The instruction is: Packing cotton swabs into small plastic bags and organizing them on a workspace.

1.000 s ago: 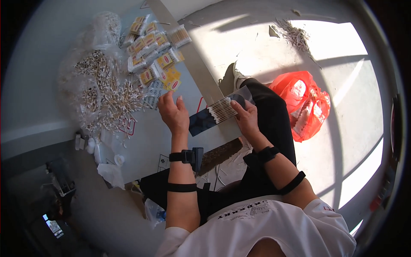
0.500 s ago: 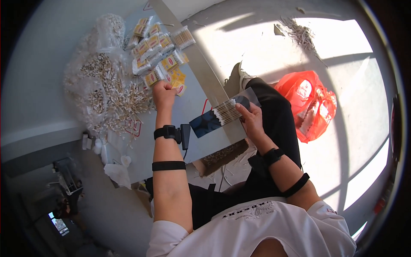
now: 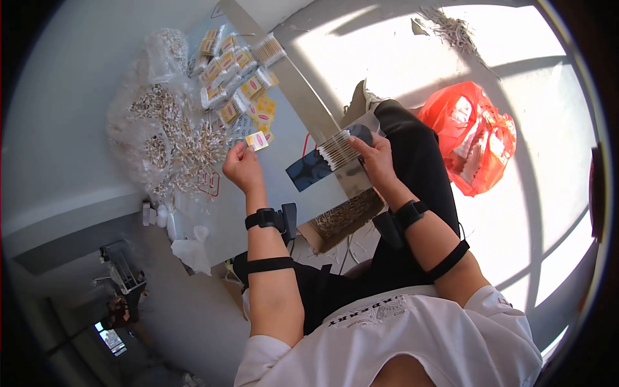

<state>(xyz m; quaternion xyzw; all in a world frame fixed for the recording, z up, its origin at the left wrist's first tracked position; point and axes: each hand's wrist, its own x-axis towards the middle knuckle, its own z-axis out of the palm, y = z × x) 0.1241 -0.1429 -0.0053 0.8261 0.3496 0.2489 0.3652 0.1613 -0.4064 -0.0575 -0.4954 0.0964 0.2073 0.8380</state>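
Between the thumb and fingers of my left hand (image 3: pixel 244 169) is a small yellow-and-white card (image 3: pixel 256 141), pinched at its lower edge above the table. My right hand (image 3: pixel 379 159) grips a row of cotton swabs (image 3: pixel 338 150) lying side by side, its thumb pressing on top. A dark glossy strip (image 3: pixel 307 173) sticks out to the left of the swabs, and a clear plastic sleeve (image 3: pixel 369 121) shows at their far right end. More yellow cards (image 3: pixel 263 108) lie beyond my left hand, beside a pile of packed cotton swabs (image 3: pixel 222 68).
Loose cotton swabs (image 3: pixel 196 145) spill from a large clear bag (image 3: pixel 138 97) at the table's left. An open carton (image 3: pixel 338 222) with swabs stands below the table edge. A red plastic bag (image 3: pixel 467 138) sits on the floor at the right, with scattered white sticks (image 3: pixel 451 29) farther off.
My left hand has drawn back toward me from the card pile, now with one card in its fingers. My right hand still holds the swabs, nearly in place.
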